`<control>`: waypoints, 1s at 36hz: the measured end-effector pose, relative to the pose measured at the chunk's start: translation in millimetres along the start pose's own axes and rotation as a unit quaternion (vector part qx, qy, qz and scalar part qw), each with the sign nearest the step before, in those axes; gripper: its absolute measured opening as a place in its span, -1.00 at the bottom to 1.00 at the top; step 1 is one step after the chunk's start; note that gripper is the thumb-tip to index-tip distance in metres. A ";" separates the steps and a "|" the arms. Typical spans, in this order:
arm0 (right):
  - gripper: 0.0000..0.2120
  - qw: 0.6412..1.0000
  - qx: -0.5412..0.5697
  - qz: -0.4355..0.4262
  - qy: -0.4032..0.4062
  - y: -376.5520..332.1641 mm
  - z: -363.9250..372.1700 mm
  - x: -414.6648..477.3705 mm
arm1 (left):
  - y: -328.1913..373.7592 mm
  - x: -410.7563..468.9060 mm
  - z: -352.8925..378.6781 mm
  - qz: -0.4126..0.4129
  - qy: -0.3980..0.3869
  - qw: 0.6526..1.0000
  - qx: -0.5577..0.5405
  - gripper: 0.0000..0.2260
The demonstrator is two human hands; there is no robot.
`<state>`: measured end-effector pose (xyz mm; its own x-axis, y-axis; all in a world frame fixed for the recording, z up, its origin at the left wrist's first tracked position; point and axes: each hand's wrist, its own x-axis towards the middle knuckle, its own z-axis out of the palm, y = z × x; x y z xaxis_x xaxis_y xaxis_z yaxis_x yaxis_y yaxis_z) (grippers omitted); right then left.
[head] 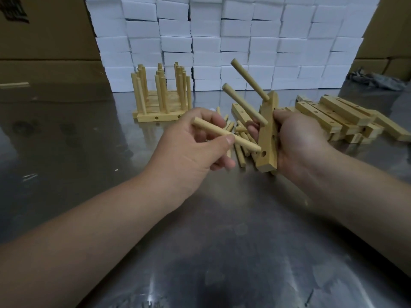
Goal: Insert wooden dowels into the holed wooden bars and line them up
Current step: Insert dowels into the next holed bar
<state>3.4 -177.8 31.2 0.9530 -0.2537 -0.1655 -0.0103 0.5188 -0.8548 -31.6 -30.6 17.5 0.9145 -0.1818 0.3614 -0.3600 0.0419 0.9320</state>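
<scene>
Over steel table (200, 241), left fingers (229, 138) pinch dowel (211, 130) mid-shaft, tip at bar (268, 138).

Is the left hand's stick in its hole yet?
Not yet: the tip of the dowel lies just outside the empty hole in the bar.

Shiny metal worktop (222, 252), scuffed & reflective. Back ctr-L: row of bars (161, 116) lying flat side by side, dowels standing upright in them; front bar shows 2 side holes. Ctr: loose dowels (240, 153) in a jumbled heap. R: holed bars (338, 117) piled criss-cross, 1 more just L of the pile. Far R, back: crumpled grey sheet (375, 81). Wall of white boxes (244, 41) along the back edge; brown cartons (44, 52) at L & R.
</scene>
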 end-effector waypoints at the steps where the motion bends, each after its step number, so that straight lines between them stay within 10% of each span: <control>1: -0.77 1.000 0.000 -0.001 -0.002 0.5 -0.2 -0.2 | -0.3 0.1 -0.4 -0.003 -0.002 1.000 -0.002 -0.81; 36: -0.77 0.979 -0.118 -0.165 -0.032 -1.5 -0.7 -5.0 | -12.0 2.6 -6.2 -0.019 -0.070 0.961 0.267 -0.86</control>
<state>-1.5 -177.9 33.0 0.9332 -0.3198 0.1640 0.2392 0.2119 -0.9476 -23.7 -25.5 7.5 0.9087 -0.3044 0.2857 -0.4042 -0.4700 0.7847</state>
